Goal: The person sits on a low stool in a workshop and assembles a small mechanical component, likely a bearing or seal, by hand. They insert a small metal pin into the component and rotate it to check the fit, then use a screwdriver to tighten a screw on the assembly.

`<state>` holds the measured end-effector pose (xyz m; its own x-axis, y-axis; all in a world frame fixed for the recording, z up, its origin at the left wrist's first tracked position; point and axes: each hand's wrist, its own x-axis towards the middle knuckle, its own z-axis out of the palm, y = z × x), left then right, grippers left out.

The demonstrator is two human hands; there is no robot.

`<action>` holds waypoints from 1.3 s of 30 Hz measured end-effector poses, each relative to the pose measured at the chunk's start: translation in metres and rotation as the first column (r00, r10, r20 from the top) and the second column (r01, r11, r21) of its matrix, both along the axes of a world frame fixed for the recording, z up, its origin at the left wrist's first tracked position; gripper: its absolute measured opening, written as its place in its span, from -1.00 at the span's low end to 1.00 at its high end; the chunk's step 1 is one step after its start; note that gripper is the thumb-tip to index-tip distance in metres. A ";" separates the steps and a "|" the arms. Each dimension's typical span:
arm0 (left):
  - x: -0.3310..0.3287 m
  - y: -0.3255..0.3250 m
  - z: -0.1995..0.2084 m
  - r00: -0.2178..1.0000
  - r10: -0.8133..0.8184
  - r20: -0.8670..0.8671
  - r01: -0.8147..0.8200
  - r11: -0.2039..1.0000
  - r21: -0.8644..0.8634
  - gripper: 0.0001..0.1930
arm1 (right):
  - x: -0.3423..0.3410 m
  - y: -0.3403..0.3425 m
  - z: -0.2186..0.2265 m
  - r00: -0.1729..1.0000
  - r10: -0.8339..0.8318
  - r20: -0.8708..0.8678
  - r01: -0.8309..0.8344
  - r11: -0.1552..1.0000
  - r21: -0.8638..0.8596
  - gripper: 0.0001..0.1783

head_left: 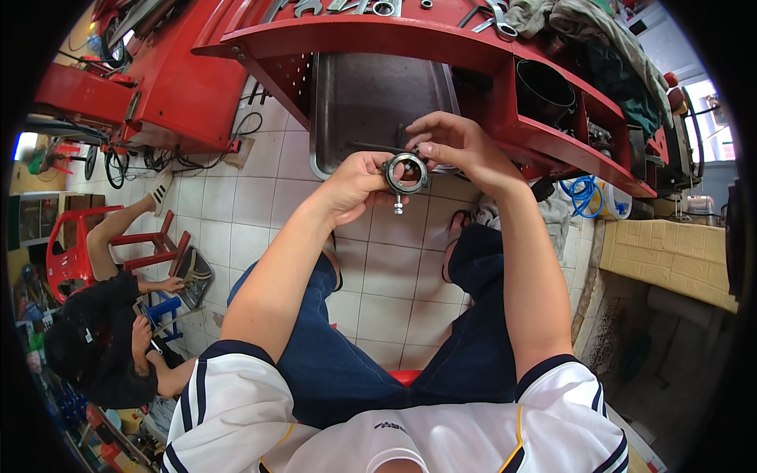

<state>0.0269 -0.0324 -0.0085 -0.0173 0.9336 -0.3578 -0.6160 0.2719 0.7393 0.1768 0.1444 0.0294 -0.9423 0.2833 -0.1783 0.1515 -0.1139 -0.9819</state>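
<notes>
Held up over the tiled floor, in front of a metal tray (378, 94), is a dark ring-shaped metal part (405, 190). A bright bolt with a nut (398, 206) sticks down from its lower edge. My left hand (356, 189) grips the ring from its left side, fingers curled behind it; a fingertip shows through the opening. From the upper right, my right hand (465, 151) pinches the top of the ring between thumb and fingers. Those fingertips partly cover the small fittings there. A thin dark rod (377, 147) lies behind my hands.
A red workbench (371, 35) with wrenches (359, 6) and rags (564, 20) spans the far side. Its shelf holds a dark round container (544, 85). At right are a blue hose (583, 195) and cardboard box (670, 260). Another person (102, 339) works at left beside a red chair (71, 252).
</notes>
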 end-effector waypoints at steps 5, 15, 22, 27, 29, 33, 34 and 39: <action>0.000 0.000 -0.002 1.000 0.017 -0.022 -0.017 1.000 -0.008 -0.70 | 0.002 0.002 -0.006 0.999 0.036 -0.025 -0.038 0.998 -0.050 -0.59; 0.000 -0.002 -0.001 0.999 -0.006 -0.045 0.006 1.000 -0.001 -0.66 | 0.001 0.002 -0.005 0.999 0.031 -0.007 -0.032 0.994 -0.100 -0.58; 0.000 -0.002 -0.003 0.998 -0.027 -0.050 0.028 0.999 0.017 -0.67 | 0.001 0.001 -0.007 0.997 0.028 -0.070 -0.033 0.997 -0.071 -0.57; 0.001 -0.004 0.000 0.998 -0.011 -0.060 0.012 1.000 0.003 -0.68 | -0.001 -0.005 0.008 0.995 -0.010 0.096 0.018 0.996 -0.084 -0.55; 0.002 -0.003 0.001 0.998 -0.012 -0.055 0.013 1.000 0.003 -0.67 | -0.001 -0.001 0.002 0.989 0.026 0.143 -0.021 0.999 -0.033 -0.54; 0.002 -0.003 0.000 0.997 -0.034 -0.068 0.033 0.999 -0.014 -0.67 | 0.002 0.001 0.000 0.995 0.083 0.049 -0.080 0.995 -0.058 -0.52; 0.004 -0.002 -0.001 0.997 -0.030 -0.073 0.028 0.999 -0.024 -0.67 | 0.003 0.002 0.000 0.996 0.092 0.021 -0.090 0.994 -0.068 -0.51; 0.006 -0.001 0.000 0.997 -0.030 -0.070 0.028 0.999 -0.035 -0.67 | 0.007 0.000 0.006 0.992 0.110 -0.062 -0.117 0.987 -0.106 -0.47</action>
<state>0.0330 -0.0338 -0.0086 -0.0168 0.9216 -0.3879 -0.5540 0.3144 0.7709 0.1834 0.1447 0.0356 -0.9766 0.1555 -0.1488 0.1152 -0.2063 -0.9717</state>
